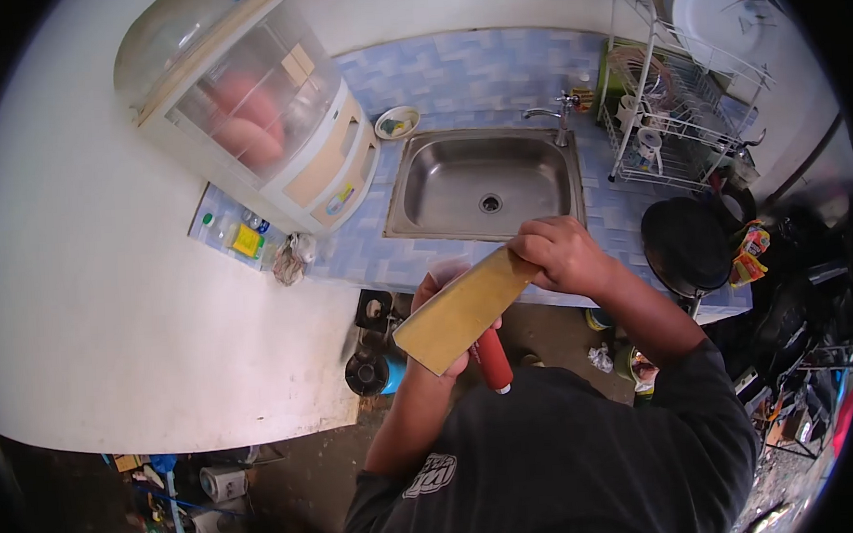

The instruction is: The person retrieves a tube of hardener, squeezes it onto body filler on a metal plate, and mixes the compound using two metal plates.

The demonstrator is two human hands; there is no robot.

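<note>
A flat, golden-brown rectangular piece [465, 308] is held at a slant in front of my body, near the counter's front edge. My right hand [563, 254] grips its upper right end between thumb and fingers. Behind its lower left part is my left hand [438, 295], mostly hidden by the piece, with some fingers and the palm edge showing. A red cylindrical handle [493, 361] sticks out below the piece beside my left palm; what it is attached to is hidden.
Beyond my hands, a steel sink [489, 171] with a faucet [560, 115] is set in a blue tiled counter [358, 246]. A dish rack [670, 123] and black pan [686, 246] stand right, a plastic cabinet [315, 171] left, with a bowl [397, 123] beside it.
</note>
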